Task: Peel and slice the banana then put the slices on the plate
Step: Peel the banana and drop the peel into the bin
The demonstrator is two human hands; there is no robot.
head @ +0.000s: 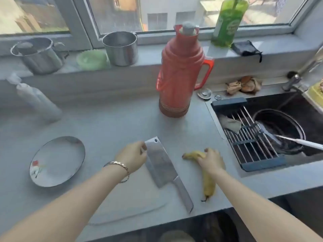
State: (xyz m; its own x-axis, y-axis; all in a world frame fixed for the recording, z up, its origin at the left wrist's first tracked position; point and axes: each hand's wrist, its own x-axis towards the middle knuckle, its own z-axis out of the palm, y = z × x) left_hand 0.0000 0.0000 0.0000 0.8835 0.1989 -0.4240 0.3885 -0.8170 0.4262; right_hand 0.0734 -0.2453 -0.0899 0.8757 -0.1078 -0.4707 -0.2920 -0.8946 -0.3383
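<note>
Yellow banana (208, 184) unpeeled on counter (104, 123) w/ right hand (210, 160) fingers curled over its far half, left hand (132, 157) pinching cleaver (161, 165) blade edge, plate (57, 161) bare at left: pre-peel step, next needs stem snapped + skin stripped.

Desk (113, 119) layout: plate (57, 161) at left, cleaver (164, 170) centre on a cutting board (129, 203), banana (208, 182) just right of the cleaver. Left hand (132, 158) at the blade's left edge, right hand (209, 159) on the banana. Thermos (180, 72) behind the cleaver. Sink (272, 130) at right, drying rack (250, 137) in it. Two pots (120, 48) and a bottle (229, 21) on the windowsill (153, 55) behind.
</note>
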